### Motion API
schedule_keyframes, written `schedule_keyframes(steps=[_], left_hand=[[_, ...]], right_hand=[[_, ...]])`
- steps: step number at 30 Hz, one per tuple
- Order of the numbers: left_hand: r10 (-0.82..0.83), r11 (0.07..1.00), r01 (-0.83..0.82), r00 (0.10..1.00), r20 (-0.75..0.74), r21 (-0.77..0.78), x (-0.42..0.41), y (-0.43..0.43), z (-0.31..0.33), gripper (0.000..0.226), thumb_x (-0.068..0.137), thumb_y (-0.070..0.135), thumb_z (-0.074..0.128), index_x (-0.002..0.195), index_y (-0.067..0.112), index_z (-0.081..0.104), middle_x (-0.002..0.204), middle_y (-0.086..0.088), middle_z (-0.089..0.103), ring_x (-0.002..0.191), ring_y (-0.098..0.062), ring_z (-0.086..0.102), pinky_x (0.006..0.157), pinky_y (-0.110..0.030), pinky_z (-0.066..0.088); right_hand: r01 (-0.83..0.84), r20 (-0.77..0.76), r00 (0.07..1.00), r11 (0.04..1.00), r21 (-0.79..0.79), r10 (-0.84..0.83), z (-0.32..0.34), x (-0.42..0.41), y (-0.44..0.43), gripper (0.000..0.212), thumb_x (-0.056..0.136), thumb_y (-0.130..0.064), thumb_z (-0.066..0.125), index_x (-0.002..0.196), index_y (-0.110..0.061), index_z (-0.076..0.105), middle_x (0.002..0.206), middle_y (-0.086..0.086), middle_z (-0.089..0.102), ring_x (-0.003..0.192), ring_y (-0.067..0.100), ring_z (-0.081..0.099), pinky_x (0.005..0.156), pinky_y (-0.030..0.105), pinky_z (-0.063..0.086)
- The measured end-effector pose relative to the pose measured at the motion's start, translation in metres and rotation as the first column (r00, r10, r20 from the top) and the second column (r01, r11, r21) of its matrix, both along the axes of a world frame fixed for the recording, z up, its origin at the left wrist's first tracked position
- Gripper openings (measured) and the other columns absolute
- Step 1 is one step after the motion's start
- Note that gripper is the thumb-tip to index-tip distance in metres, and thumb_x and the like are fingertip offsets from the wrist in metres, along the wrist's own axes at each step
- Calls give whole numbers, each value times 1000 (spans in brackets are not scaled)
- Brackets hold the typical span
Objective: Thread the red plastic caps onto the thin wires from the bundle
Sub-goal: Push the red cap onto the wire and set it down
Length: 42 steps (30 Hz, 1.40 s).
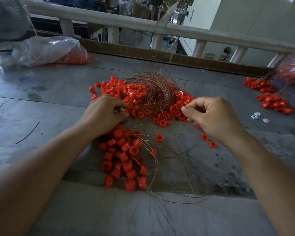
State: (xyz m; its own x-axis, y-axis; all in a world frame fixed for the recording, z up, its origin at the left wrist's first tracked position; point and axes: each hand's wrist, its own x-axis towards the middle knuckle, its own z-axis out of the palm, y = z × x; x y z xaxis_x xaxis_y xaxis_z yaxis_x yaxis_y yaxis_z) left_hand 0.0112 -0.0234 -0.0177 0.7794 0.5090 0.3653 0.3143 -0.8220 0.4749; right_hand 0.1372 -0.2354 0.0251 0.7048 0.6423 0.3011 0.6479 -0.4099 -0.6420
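Work area: a grey metal surface, bounded at the top of the frame by a pale railing.

Task items:
- Wire bundle: a tangled mass of thin copper-coloured wires, centre of the frame, lying on top of the main pile.
- Red caps: the main loose pile, centre of the frame, spread under and around the wire bundle.
- Lower cap cluster: lower centre, beneath the left forearm, with loose wires fanning out to its right and toward the bottom edge.
- Right cap pile: far right, well apart from the main pile.

Hands:
- Left hand: back upward at the left edge of the main pile. The fingers are curled, with the tips among the caps. Whether a cap is gripped cannot be told.
- Right hand: at the right edge of the main pile. The fingers are curled, thumb tip against the forefinger. A fine strand runs close to the pinch; whether it is held cannot be told.

Other items:
- Clear plastic bag, upper left, containing red pieces.
- Second bag, right edge, blurred.
- Small white pieces, right of the right hand.
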Motion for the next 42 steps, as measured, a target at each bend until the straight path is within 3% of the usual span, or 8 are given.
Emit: schedule_keyframes(steps=[3,7,12,20,25,30,35,42], left_hand=[[-21,1000,21,1000,16,17,1,-1,-1,14,78,25,69,92,23,70,86,7,53,81,-9,45,69,-26,31],[-54,999,54,998,10,-5,3,0,-2,9,78,21,70,78,28,64,78,13,52,74,-5,46,62,-21,31],[5,985,22,988,152,-172,-3,0,8,24,77,15,71,67,32,57,74,14,60,70,0,54,62,-14,39],[59,848,173,908,414,-500,-21,-24,35,25,71,7,73,72,30,63,66,14,68,62,3,62,57,-7,46],[-105,742,402,860,500,-536,-35,-43,53,23,56,27,66,79,25,66,72,13,70,68,1,64,61,-6,46],[-332,584,599,792,512,-548,-41,-57,55,23,57,28,76,78,21,73,74,6,71,69,-1,65,62,-10,49],[-502,394,697,709,495,-599,-43,-61,51,26,63,37,74,83,21,73,110,9,68,101,-8,64,77,-16,50],[-614,399,727,664,426,-558,-41,-69,50,25,70,32,69,89,16,71,120,10,63,111,-8,59,85,-17,48]], right_hand=[[-64,12,998,998,-19,64,-2,-4,5,9,86,-26,61,82,-22,68,67,-12,63,61,-6,57,58,9,44],[-177,-70,982,984,-24,175,0,-14,11,39,83,-46,45,100,-18,68,89,-7,68,90,10,63,84,31,50],[-253,-218,950,959,-127,222,-2,-15,12,53,73,-62,30,90,-30,68,98,-9,67,95,0,59,80,5,40],[-205,-476,811,928,312,340,9,-8,5,46,75,-52,37,80,-21,70,85,-3,73,87,11,65,80,26,44],[-211,-498,720,836,506,484,16,-6,-1,24,79,-26,50,87,-16,71,86,1,72,82,11,65,72,21,50],[-270,-473,621,738,619,625,22,-10,-3,38,74,-4,39,97,-10,69,96,5,71,91,16,64,75,23,50],[-375,-427,640,745,553,639,18,-26,1,35,88,-27,35,108,-19,62,114,-2,66,110,13,58,87,26,47],[-428,-417,639,750,505,646,17,-40,5,45,80,-50,37,108,-25,62,119,-9,62,117,8,52,98,27,43]])
